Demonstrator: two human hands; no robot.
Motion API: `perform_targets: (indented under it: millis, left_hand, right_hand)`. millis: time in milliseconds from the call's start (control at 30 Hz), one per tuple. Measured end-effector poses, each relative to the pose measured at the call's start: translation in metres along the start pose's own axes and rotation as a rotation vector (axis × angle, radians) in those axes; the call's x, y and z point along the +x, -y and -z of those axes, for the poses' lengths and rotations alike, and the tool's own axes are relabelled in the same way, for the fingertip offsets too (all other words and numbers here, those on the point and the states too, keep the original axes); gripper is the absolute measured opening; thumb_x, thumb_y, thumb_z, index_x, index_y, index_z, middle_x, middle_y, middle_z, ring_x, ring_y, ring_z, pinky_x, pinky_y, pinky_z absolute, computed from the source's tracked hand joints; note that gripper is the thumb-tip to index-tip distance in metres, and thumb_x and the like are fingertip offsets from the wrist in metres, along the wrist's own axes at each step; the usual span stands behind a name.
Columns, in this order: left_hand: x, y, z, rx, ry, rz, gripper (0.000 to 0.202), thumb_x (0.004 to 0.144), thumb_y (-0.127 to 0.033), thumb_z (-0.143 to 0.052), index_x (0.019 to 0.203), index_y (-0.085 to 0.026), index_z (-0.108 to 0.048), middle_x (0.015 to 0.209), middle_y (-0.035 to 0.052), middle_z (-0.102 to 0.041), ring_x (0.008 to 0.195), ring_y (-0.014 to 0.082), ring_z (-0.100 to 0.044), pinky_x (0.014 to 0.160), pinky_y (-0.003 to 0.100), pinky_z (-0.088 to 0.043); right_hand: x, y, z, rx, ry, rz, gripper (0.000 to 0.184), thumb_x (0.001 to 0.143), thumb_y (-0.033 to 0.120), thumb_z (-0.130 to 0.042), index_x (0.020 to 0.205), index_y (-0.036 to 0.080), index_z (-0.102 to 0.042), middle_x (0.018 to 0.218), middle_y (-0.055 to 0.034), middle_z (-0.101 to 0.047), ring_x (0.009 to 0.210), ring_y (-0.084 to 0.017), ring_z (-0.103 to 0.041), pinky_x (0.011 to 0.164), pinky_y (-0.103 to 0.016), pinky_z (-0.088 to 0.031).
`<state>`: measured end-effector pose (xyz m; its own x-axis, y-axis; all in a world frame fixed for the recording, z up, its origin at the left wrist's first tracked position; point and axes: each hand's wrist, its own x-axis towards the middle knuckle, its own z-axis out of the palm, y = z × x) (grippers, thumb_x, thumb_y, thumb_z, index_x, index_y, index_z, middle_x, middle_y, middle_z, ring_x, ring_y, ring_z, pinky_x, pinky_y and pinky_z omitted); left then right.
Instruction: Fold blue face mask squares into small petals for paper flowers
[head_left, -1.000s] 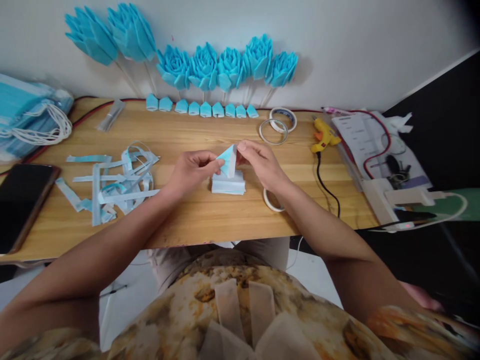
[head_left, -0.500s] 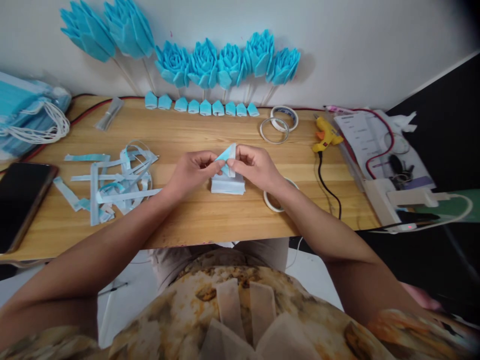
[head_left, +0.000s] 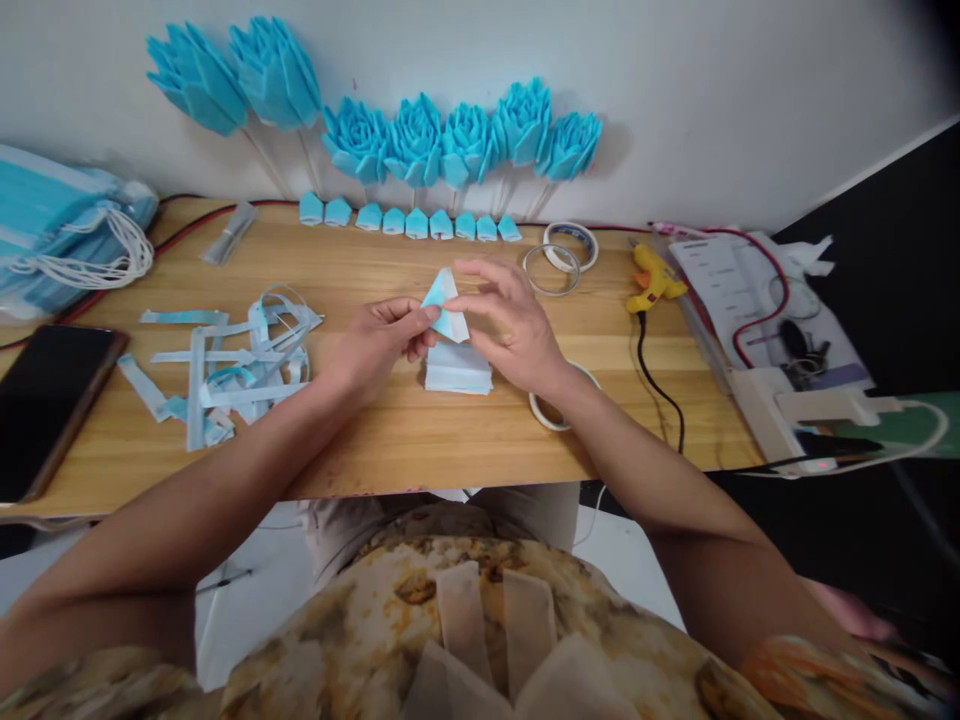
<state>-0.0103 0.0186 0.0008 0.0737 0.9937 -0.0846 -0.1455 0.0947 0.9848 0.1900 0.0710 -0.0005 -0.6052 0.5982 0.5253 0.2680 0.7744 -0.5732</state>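
Observation:
Both hands meet over the middle of the wooden table (head_left: 375, 440). My left hand (head_left: 379, 345) pinches a small folded blue-and-white mask piece (head_left: 444, 305) by its left corner. My right hand (head_left: 510, 325) holds the same piece from the right, thumb and forefinger on it and the other fingers spread above. Just beneath the piece lies a small stack of cut mask squares (head_left: 457, 368). A tape roll (head_left: 555, 400) lies under my right wrist, partly hidden.
Cut mask strips (head_left: 225, 365) lie left, a phone (head_left: 45, 405) and stacked masks (head_left: 60, 235) further left. Blue folded flowers (head_left: 420, 140) lean on the wall above a row of folded petals (head_left: 409, 222). Tape rolls (head_left: 562, 258), a yellow glue gun (head_left: 651, 278) and cables sit right.
The folded piece has been raised slightly and turned. My right hand's fingers have lifted and spread over it, where before they were closed tightly against it.

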Motion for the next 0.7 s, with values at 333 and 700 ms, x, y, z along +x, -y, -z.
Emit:
perform_targets:
  millis: [333, 700]
  left_hand:
    - [-0.0015, 0.001, -0.0026, 0.171, -0.058, -0.031, 0.027, 0.083, -0.04, -0.069, 0.066, -0.019, -0.064, 0.06, -0.0008, -0.061, 0.052, 0.0087, -0.048, 0.055, 0.024, -0.041]
    - [-0.0026, -0.0003, -0.0039, 0.266, -0.068, -0.066, 0.029, 0.08, -0.043, -0.069, 0.065, -0.02, -0.065, 0.062, 0.0, -0.063, 0.055, 0.01, -0.048, 0.055, 0.023, -0.042]
  right_hand:
    - [-0.0031, 0.0029, -0.0049, 0.115, -0.045, -0.063, 0.007, 0.093, 0.034, -0.067, 0.092, 0.03, -0.074, 0.137, -0.0023, -0.06, 0.133, -0.026, -0.053, 0.111, -0.052, -0.044]
    - [-0.003, 0.0042, -0.0084, 0.482, -0.051, -0.334, 0.017, 0.088, 0.04, -0.071, 0.088, 0.023, -0.07, 0.122, -0.0049, -0.067, 0.113, -0.019, -0.064, 0.1, -0.038, -0.05]
